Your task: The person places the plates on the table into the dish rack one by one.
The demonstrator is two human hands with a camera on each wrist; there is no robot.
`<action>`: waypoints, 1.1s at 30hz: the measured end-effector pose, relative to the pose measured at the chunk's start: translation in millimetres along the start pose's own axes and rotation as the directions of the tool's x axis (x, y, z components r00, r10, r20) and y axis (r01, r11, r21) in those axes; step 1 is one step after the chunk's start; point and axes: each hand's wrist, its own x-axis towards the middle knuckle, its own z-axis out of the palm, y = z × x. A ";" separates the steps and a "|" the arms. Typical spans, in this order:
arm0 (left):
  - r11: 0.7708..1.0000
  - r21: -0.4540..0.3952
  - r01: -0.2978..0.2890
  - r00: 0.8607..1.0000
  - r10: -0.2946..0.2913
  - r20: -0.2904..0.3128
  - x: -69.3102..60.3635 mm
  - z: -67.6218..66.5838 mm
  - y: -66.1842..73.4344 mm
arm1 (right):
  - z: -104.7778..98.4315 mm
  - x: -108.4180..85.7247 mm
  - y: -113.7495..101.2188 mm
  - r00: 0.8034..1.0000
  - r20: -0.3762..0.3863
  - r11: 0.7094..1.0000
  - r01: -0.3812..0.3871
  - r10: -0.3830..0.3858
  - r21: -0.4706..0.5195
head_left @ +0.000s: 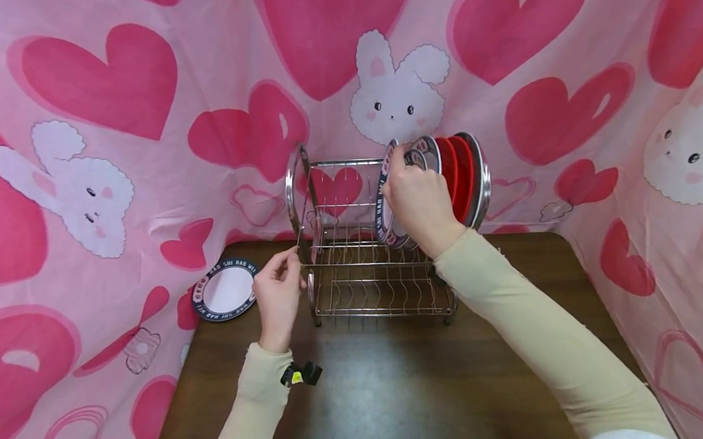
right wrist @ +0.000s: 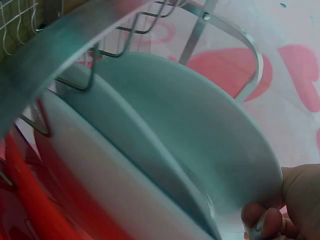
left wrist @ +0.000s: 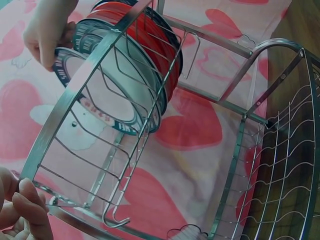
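Note:
My right hand (head_left: 422,203) pinches the rim of a white plate with a dark lettered border (head_left: 382,206), which stands on edge in the upper tier of a metal dish rack (head_left: 362,264). In the right wrist view, the fingers (right wrist: 265,222) curl over the edge of that plate (right wrist: 195,130). Just right of it stand another patterned plate (head_left: 427,146), red plates (head_left: 464,178) and a dark-rimmed plate (head_left: 478,173). My left hand (head_left: 279,288) holds the rack's front left corner between thumb and fingers; the left wrist view shows these fingers (left wrist: 30,205) at the metal frame.
A matching lettered plate (head_left: 226,290) lies at the table's back left, beside the rack. The rack's lower tier (head_left: 383,293) has wavy wire dividers. Brown table (head_left: 380,398) extends in front. Pink heart-patterned cloth (head_left: 217,50) hangs behind and on both sides.

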 end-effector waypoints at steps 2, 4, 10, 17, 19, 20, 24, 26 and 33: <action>1.000 -0.014 0.000 1.000 0.000 0.006 -2.8 -0.8 10.2 | 2.5 -0.1 -0.1 1.000 0.009 1.000 -0.003 0.004 -0.017; 1.000 -0.021 0.004 1.000 -0.004 0.009 -2.7 -1.0 10.1 | 4.0 -0.4 -0.7 1.000 0.018 1.000 -0.006 0.007 -0.024; 1.000 -0.019 -0.001 1.000 0.001 0.006 -2.4 -1.3 8.8 | 7.3 0.5 -1.6 1.000 0.025 1.000 0.000 0.000 -0.011; 1.000 -0.017 -0.003 1.000 0.003 0.003 -3.1 -1.2 6.8 | 9.5 0.4 -1.6 0.999 0.043 1.000 0.003 -0.003 -0.004; 1.000 -0.023 0.000 1.000 0.000 0.008 -3.1 -1.3 6.1 | 10.6 0.2 -0.9 0.999 0.047 1.000 0.007 -0.007 -0.001; 1.000 -0.028 0.001 1.000 -0.001 0.012 -3.1 -1.3 5.7 | 11.0 0.1 -0.7 0.999 0.048 1.000 0.010 -0.010 0.000; 0.999 -0.042 -0.003 1.000 0.004 0.021 -2.9 -1.1 5.6 | 12.5 -0.3 0.7 0.999 0.043 1.000 0.015 -0.015 0.001; 0.999 -0.048 -0.004 1.000 0.005 0.025 -2.7 -1.1 5.7 | 12.9 -0.5 1.1 0.999 0.038 1.000 0.019 -0.019 0.002; 0.999 -0.031 -0.011 1.000 0.012 0.017 -1.5 -0.5 6.1 | 12.2 -0.4 0.3 0.999 0.027 0.999 0.024 -0.023 -0.021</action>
